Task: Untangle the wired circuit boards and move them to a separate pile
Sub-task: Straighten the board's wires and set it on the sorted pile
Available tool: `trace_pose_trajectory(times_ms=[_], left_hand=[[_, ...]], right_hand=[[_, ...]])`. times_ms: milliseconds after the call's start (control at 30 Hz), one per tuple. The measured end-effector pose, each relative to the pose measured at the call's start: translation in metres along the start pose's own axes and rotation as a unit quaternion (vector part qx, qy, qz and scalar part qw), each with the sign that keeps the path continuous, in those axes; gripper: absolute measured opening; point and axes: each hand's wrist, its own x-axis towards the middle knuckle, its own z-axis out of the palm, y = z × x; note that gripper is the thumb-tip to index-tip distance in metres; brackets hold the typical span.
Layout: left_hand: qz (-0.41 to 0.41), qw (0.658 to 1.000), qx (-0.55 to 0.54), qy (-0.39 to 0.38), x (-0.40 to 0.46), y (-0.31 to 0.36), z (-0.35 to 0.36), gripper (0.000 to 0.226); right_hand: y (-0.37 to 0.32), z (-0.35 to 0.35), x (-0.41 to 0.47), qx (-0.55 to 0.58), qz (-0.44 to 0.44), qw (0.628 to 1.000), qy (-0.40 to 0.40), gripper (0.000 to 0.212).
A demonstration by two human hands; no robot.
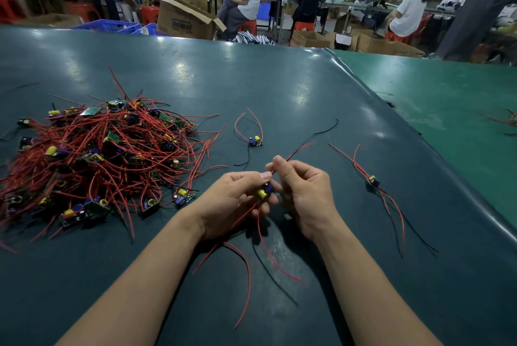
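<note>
Nearest the camera, two bare forearms reach forward over the dark green desk [307, 88], and loose red and black wires trail from the hands back toward the viewer across its surface. The left hand [237, 200] has its grip curled round a small circuit board [264, 191] with a yellow part and a blue part, held just above the desk at the middle of the view. The right hand [303, 194], touching or almost touching the left, pinches one of that board's red wires [300, 148] between thumb and forefinger, the wire running up and away to the right. To the right, well apart from the hands, a freed board [373, 181] lies on the desk with long red and black leads spread out before and behind it. Just beyond the hands, another single board [256, 142] lies flat with its red wires arching upward and a black wire beside it. To the left sits the tangled pile [98, 155] of many boards knotted in red wires. Beyond the far edge of the desk stand an open cardboard box [184, 21], blue crates [109, 27] and seated people at other benches.
</note>
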Motion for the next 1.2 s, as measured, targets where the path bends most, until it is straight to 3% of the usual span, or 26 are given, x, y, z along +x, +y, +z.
trace_pose_trajectory(times_ms=[200,467,567,633,733,800,867,1033,1200], left_hand=[[-0.047,0.998,-0.045,0.0,0.0,0.003,0.0,0.039],[-0.052,0.998,-0.04,-0.021,-0.004,0.005,0.001,0.032],[-0.013,0.995,-0.099,-0.002,-0.004,0.006,-0.001,0.023],[0.023,0.991,-0.13,0.034,0.0,0.005,-0.002,0.026],[0.038,0.993,-0.104,0.044,0.003,0.003,-0.001,0.032],[0.044,0.996,-0.064,0.034,0.002,0.001,0.0,0.032],[0.054,0.998,-0.023,0.023,-0.001,0.001,0.001,0.038],[0.07,0.997,0.028,0.03,0.001,0.0,0.003,0.051],[0.102,0.994,0.026,0.025,0.0,0.0,0.003,0.054]], right_hand=[[-0.006,-0.01,0.007,0.018,-0.022,0.998,0.062,0.029],[-0.011,-0.02,0.015,0.129,-0.01,0.974,0.184,0.029],[-0.018,-0.03,0.016,0.21,-0.005,0.954,0.216,0.031],[-0.018,-0.025,0.01,0.143,0.03,0.979,0.145,0.035],[-0.01,-0.006,-0.004,-0.052,0.099,0.992,-0.05,0.046],[-0.008,-0.002,-0.01,-0.093,0.083,0.984,-0.127,0.03],[-0.01,-0.004,-0.011,-0.086,0.073,0.983,-0.144,0.017],[-0.016,-0.012,-0.011,-0.122,0.06,0.977,-0.165,0.017],[-0.018,-0.012,-0.013,-0.054,0.065,0.975,-0.204,0.009]])
